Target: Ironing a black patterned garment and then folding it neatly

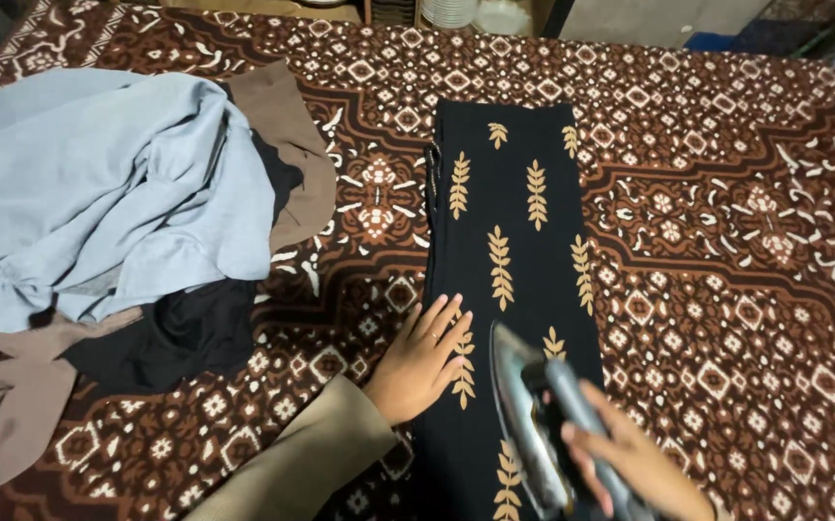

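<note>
A brown patterned cloth point(726, 251) covers the whole surface, bearing a folded black leaf-print garment point(514, 241) at centre and a rumpled heap of light blue, taupe and black clothes point(99, 212) at left.

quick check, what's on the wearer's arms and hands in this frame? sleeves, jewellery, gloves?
Both hands are bare, no gloves. The left hand has a thin ring on one finger, and its forearm is covered by a loose beige sleeve reaching the wrist. The right hand shows no ring or watch; no sleeve is visible before the frame edge cuts it off.
</note>
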